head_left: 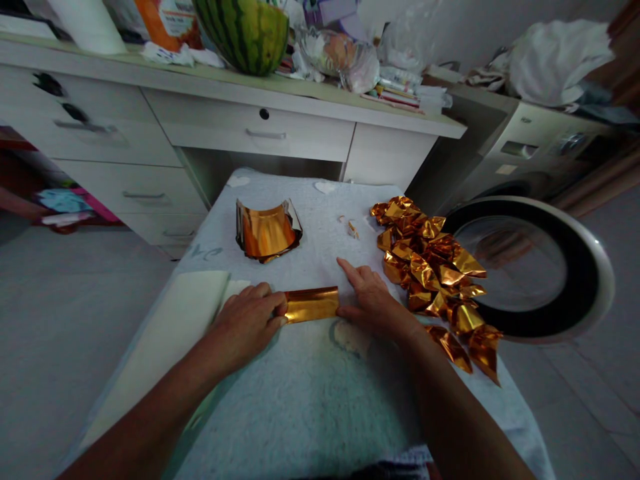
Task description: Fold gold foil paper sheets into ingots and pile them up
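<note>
A flat folded strip of gold foil paper (314,305) lies across the middle of the cloth-covered table (300,413). My left hand (253,317) pinches its left end between thumb and fingers. At the other end is my right hand (370,297), with the index finger stretched forward and the thumb apart, its tip at the foil's right edge. Whether that thumb presses on the foil I cannot tell. Beyond my left hand sits a curved stack of gold foil sheets (267,230). Folded gold foil pieces (435,260) form a heap to the right of my right hand.
Small scraps (353,229) lie beyond my right hand. Pale sheets (165,333) cover the table's left side. A white desk (300,127) stands behind, bearing a cut watermelon (245,33) and clutter. The open round washing machine door (585,267) juts out at the right.
</note>
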The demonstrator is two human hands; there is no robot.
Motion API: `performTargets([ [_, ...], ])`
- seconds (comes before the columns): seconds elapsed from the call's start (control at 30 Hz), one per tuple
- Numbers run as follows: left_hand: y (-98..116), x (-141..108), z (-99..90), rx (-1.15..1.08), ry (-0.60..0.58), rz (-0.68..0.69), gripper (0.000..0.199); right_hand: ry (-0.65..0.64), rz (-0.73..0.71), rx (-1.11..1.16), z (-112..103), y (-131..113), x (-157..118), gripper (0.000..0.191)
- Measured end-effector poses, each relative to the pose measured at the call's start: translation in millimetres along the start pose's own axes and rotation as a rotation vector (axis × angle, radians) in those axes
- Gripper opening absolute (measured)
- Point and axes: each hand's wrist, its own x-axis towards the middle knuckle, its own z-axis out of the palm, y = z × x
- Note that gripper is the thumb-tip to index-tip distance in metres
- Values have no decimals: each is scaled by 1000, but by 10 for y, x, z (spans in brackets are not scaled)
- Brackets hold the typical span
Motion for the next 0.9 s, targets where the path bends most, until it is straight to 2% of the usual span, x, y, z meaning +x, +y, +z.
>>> performTargets([
  [0.07, -1, -1, -2, 0, 4, 7, 11, 12, -32, 59, -16, 35, 0, 90],
  [0.13, 0, -4, -4, -3, 13, 14, 12, 63, -83, 148, -15, 49, 2, 80],
  [0.27, 13, -11, -15, -21, 27, 25, 12, 213, -207, 293, 18, -67, -11, 34],
  [0.37, 28, -14, -26, -46, 24, 27, 10, 154, -315, 253, 67, -218, -26, 12],
  [0.47, 36, -17, -25, -105, 18, 42, 11, 86, -362, 134, 127, -286, -20, 9],
  [0.6, 57, -38, 5, -138, 18, 76, 19, 64, -376, 79, 189, -247, 12, 11],
  [0.77, 140, -69, 55, -29, 127, 258, 26, 87, -404, 95, 232, -201, 33, 7],
  [0.9, 163, -34, 112, 60, 186, 279, 20, 122, -429, 103, 265, -187, 43, 10],
])
